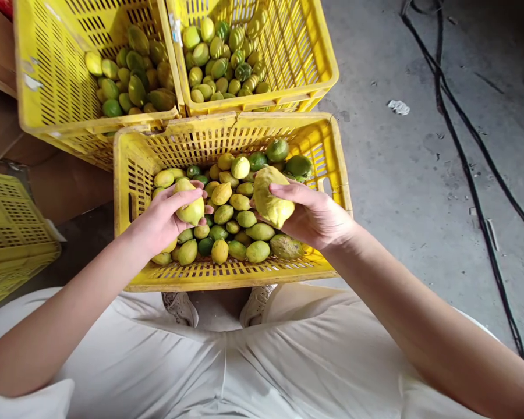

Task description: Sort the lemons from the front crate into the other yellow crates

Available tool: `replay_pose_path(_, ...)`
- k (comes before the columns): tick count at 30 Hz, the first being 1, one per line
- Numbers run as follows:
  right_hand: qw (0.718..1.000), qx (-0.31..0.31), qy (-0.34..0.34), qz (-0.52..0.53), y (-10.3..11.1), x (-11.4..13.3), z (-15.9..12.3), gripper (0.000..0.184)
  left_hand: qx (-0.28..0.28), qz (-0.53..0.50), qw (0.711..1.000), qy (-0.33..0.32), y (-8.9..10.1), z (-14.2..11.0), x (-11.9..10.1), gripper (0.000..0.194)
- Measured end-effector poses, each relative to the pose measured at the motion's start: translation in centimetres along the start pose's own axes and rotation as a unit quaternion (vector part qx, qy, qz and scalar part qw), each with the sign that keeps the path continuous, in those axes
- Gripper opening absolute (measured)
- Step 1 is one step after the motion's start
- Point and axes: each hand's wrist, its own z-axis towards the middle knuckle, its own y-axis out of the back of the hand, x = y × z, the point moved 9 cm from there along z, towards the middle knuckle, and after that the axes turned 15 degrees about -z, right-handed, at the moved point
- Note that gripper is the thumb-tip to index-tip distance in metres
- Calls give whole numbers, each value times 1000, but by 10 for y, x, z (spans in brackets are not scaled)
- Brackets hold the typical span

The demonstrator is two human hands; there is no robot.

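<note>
My left hand is closed around a yellow-green lemon, thumb on top and fingertips showing beyond it. In my right hand sits a larger, bumpy yellow lemon, gripped between the thumb and the fingers behind it. Both fruits are held above a yellow plastic crate with slotted walls. Loose lemons, from yellow to dark green, cover much of its bottom. A brownish, rough-skinned fruit lies near the crate's right front, below my right hand.
Two more yellow crates, one at the back left and one at the back centre, hold green and yellow fruit. Another yellow crate stands at far left near cardboard. Black cables cross the concrete floor at right.
</note>
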Motion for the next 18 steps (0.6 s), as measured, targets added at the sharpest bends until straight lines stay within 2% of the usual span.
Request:
replay_pose_path(4,1000,-25,12,9,5,4,0,21,-2,-48,999,18,-2,-2,-2,13)
replay_pose_path(8,999,-26,-17,32,16,-3,3,17,-9,-117,992,34,-3,-1,0,21)
replay_pose_path(12,997,-26,-47,52,23,-8,3,21,19,-109,994,2,-5,0,0,9)
replay_pose_path(15,998,-19,-35,56,21,-3,1,25,33,-97,995,-17,-7,-4,-2,16)
replay_pose_path(18,998,-10,-18,57,13,3,0,22,39,-131,991,3,-11,-9,-3,22)
